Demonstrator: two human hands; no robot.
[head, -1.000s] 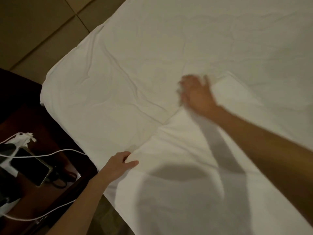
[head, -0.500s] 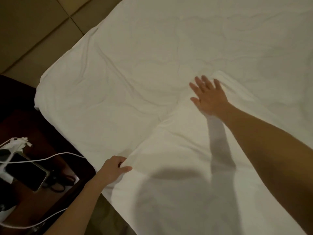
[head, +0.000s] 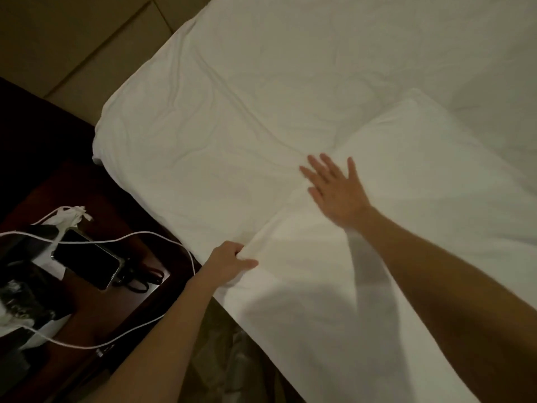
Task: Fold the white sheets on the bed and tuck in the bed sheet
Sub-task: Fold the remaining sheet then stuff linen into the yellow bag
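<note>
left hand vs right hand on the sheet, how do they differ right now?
The left hand grips the folded sheet at the bed's edge, fingers curled; the right hand lies flat on it, fingers spread. The left hand sits near the nightstand; the right hand reaches further onto the bed. Both touch the same sheet.

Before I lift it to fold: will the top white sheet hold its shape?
Probably not. The top sheet bunches where the left hand grips its edge, so it likely droops. It looks thin and light. Under the flat right hand it may slide.

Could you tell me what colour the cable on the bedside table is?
White cable, clearest in the head view.
</note>
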